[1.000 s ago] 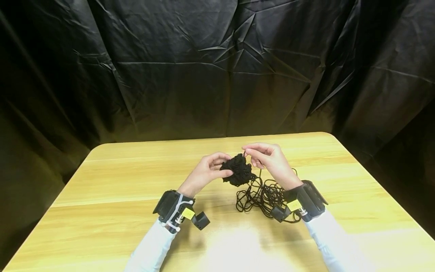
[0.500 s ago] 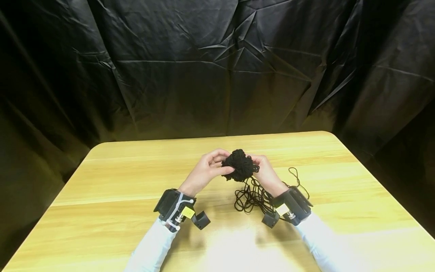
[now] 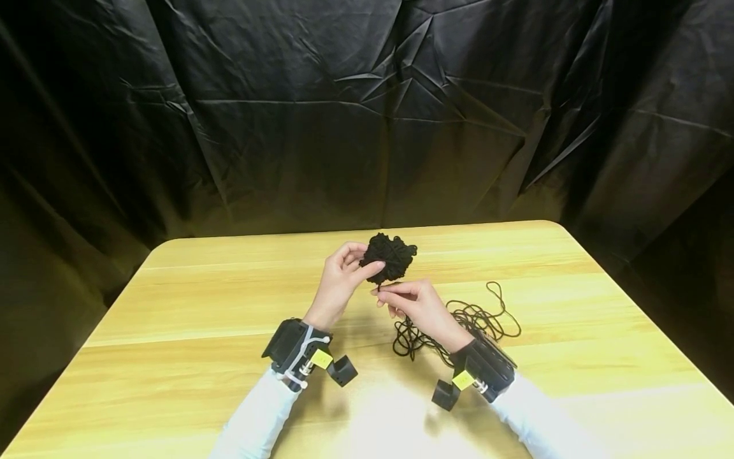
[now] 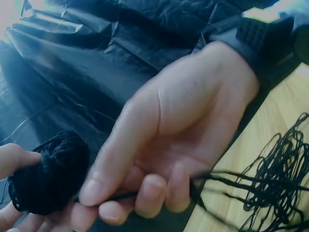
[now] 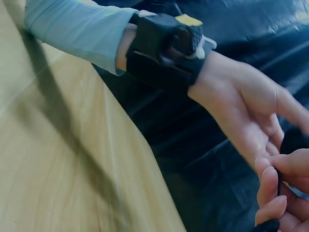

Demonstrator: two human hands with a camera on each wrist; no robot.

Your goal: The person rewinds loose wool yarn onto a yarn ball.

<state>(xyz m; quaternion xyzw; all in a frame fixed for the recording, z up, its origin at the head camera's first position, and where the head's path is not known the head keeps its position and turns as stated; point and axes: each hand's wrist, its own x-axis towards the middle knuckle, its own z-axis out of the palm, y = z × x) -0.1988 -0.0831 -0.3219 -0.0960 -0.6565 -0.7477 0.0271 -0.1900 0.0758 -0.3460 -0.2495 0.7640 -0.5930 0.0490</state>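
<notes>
My left hand (image 3: 338,280) grips a ball of black yarn (image 3: 392,258) above the table, thumb on its near face and fingers behind it. Just below the ball, my right hand (image 3: 421,309) pinches a strand of the yarn between thumb and forefinger. In the left wrist view the strand (image 4: 120,196) runs from the ball (image 4: 53,174) under the thumb and across the curled fingers of the right hand (image 4: 164,125). From there it leads to a loose heap of yarn (image 4: 280,179) on the table. The right wrist view shows both hands close together, with the ball mostly cut off.
Loops of loose yarn (image 3: 482,319) lie on the wooden table (image 3: 201,299), partly under my right forearm. Each wrist wears a black camera mount (image 3: 484,370). A black curtain (image 3: 287,159) hangs behind the table's far edge.
My right hand has gone from the ball's upper right, round behind it, to just below it. The left hand has raised the ball slightly and turned it. The loose yarn has shifted.
</notes>
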